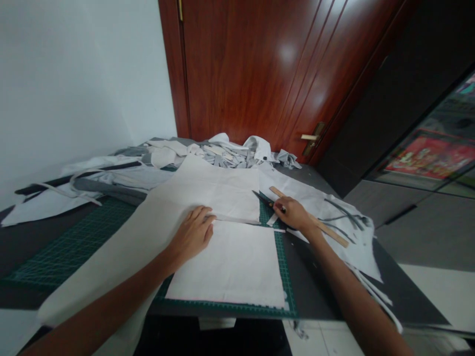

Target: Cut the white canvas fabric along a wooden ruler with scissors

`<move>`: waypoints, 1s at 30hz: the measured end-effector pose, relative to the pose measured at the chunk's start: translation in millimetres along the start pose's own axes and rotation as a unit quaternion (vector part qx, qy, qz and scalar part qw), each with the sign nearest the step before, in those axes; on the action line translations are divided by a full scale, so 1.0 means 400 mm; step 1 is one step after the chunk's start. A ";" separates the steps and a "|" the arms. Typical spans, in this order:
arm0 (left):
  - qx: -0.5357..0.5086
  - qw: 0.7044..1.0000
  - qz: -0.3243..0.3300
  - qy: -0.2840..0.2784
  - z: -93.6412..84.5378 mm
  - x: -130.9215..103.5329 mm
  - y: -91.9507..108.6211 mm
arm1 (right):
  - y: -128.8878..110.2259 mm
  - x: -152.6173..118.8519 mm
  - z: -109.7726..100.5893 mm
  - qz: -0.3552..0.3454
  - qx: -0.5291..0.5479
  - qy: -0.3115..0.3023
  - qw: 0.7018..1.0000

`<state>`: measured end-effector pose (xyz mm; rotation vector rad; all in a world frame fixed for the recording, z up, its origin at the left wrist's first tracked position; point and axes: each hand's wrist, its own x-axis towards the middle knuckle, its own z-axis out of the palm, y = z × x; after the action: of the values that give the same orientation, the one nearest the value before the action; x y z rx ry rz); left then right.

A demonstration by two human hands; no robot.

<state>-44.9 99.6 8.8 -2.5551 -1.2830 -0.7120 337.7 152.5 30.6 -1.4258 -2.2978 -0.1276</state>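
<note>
My left hand (195, 230) lies flat on off-white fabric, fingers stretched, at the edge where a squarish fabric piece (226, 267) meets the larger fabric sheet (222, 190). A narrow gap runs between the two to the right of my fingertips. My right hand (291, 212) is closed on the handles of a pair of scissors (264, 199), whose dark blades point up and left beside the sheet's right edge. Under the right hand passes a wooden ruler (330, 233). Small fabric strips (272, 219) lie just below the scissors. The right fingers partly hide the handles.
A green cutting mat (85, 242) lies under the fabric on the dark table (315, 277). Heaped scraps (230, 151) line the back by a wooden door (241, 64). More white fabric with grey strips (345, 217) is on the right; folded fabric (118, 180) is on the left.
</note>
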 end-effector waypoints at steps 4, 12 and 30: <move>-0.043 0.997 0.045 -0.041 0.005 0.046 0.040 | -0.084 0.014 0.029 -0.016 -0.035 -0.055 0.998; -0.103 0.984 0.038 -0.143 0.080 0.210 0.133 | -0.103 -0.018 0.068 -0.135 0.242 -0.059 0.959; -0.302 0.910 -0.202 0.201 0.066 0.281 -0.048 | -0.137 -0.042 0.017 -0.147 0.188 -0.081 0.968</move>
<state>5.7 200.0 41.1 -2.3349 -1.6395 -1.8681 294.2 115.0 25.5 -0.9317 -2.4850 0.3348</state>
